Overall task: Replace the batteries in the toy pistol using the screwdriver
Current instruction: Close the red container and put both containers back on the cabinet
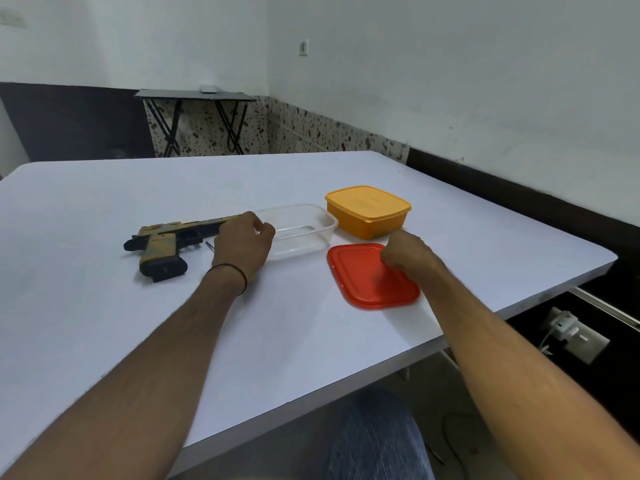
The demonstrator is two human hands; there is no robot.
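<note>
Our forearms (138, 375) cross bench (294, 341); L grip (242, 245) curled by screwdriver (210, 246) tip, R grip (408, 252) over red lid (363, 289), we can't tell if either holds; toy pistol (166, 242) lies left; prep step, next: driver to batt-cover screw.

left grip (242, 247): fingers curled, palm down | right grip (405, 252): fisted | both forearms outstretched

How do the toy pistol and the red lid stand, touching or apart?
Apart. The head view shows bare table between toy pistol and red lid.
</note>
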